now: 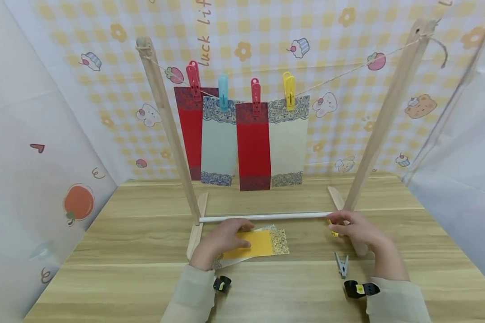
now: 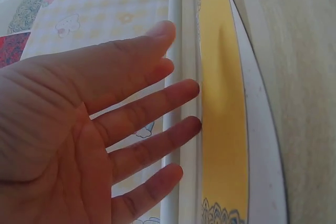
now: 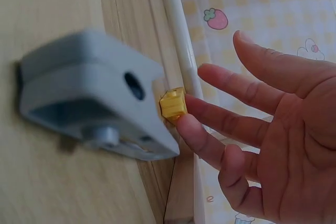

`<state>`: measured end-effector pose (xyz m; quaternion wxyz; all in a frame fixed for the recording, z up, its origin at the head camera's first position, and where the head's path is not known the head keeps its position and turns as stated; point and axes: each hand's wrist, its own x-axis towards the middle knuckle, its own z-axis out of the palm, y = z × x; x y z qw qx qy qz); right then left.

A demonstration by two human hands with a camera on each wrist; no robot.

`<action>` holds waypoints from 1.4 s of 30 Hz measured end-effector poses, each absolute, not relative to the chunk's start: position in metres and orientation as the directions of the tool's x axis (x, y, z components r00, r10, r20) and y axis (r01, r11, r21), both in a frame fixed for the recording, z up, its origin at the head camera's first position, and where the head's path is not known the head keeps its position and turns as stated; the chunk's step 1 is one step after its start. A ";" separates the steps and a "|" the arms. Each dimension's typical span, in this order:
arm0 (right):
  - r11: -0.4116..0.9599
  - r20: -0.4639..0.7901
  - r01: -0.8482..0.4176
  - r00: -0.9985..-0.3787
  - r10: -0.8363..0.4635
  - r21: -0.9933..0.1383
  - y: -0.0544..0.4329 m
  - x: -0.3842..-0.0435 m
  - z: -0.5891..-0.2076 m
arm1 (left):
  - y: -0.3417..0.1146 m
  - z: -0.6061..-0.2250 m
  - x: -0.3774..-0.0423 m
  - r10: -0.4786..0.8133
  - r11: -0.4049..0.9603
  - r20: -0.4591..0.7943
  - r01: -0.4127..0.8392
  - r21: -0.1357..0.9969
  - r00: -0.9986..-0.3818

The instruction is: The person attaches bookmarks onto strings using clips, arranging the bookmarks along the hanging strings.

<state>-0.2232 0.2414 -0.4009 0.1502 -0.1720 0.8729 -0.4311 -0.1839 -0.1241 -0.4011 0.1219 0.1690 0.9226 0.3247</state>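
Note:
My left hand hovers at a yellow card with a patterned end; its fingers are spread, with fingertips close to the card in the left wrist view. Whether they touch it I cannot tell. Under that card, a pale card shows at its edges. By the foot of the right post, my right hand reaches to a yellow clothespin. Its fingertips touch the clothespin while the thumb stands away from it. Nearer the wrist lies a grey clothespin, large and blurred in the right wrist view.
A string runs between two wooden posts. Clothespins hold a red card, a pale green card, another red card and a cream card on it. A white rod joins the posts low down.

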 end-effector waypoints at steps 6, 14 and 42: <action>0.590 -0.180 -0.144 -0.872 -0.455 -0.794 0.239 -0.224 -0.403 | -0.121 -0.403 -0.183 0.400 0.767 -0.153 0.238 0.596 -0.904; 0.624 -0.171 -0.207 -0.854 -0.491 -0.754 0.241 -0.224 -0.405 | -0.121 -0.403 -0.179 0.443 0.828 -0.201 0.313 0.466 -0.874; 0.546 -0.132 -0.208 -0.845 -0.518 -0.812 0.244 -0.228 -0.404 | -0.115 -0.406 -0.178 0.415 0.813 -0.236 0.242 0.529 -0.878</action>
